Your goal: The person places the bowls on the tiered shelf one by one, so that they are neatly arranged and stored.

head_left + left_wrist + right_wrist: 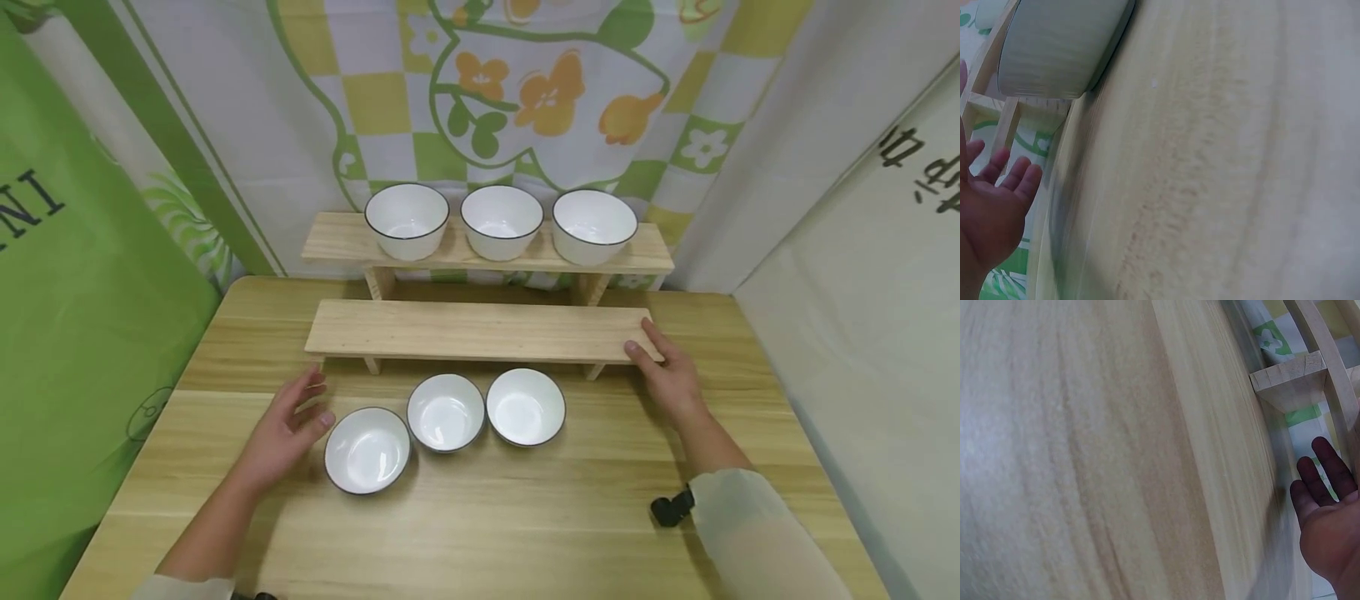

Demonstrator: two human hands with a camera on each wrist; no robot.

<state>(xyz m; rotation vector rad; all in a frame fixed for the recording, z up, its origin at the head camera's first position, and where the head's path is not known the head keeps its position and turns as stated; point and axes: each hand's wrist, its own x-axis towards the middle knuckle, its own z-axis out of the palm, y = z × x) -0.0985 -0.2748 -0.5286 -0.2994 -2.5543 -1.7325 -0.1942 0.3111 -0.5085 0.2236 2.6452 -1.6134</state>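
On lower shelf (480,331): right hand (672,382) touching, fingers straight | near leftmost bowl (367,451): left hand (279,433) loosely spread

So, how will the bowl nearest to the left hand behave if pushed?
The bowl would probably slide, standing upright on the table. Its glossy inside suggests a hard, slippery surface. Pushed rightward, it may nudge the neighbouring bowl.

The person wears pale, milky sleeves. On the right, the loose sleeve (765,533) has a small, lumpy black gadget (672,507) by its end. At the near left, the other sleeve (183,588) shows a black bit (257,596) too, mostly out of view.
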